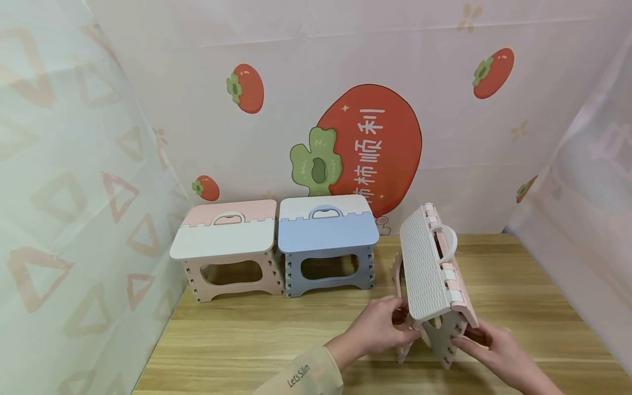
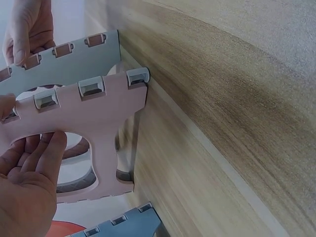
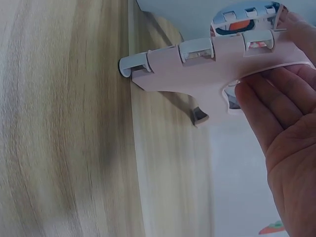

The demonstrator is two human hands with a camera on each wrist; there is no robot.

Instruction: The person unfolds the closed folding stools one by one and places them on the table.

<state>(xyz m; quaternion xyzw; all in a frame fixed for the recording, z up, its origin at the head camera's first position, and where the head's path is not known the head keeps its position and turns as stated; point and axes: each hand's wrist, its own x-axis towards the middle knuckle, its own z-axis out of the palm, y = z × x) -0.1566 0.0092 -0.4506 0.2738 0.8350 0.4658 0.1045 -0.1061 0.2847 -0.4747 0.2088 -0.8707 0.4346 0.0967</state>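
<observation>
A pink-and-white folding step stool stands half folded at the right, its top bent into a peak along the hinge and its white handle sticking up. My left hand grips one leg panel from the left. In the left wrist view its fingers reach into the cutout of the pink leg panel, with the thumb over the hinged edge. On the opposite side my right hand holds the other leg panel. Its fingers curl under the cutout's edge in the right wrist view.
Two unfolded stools stand side by side at the back left, one pink and white, one blue and white. Patterned cloth walls enclose the wooden tabletop at the back and both sides.
</observation>
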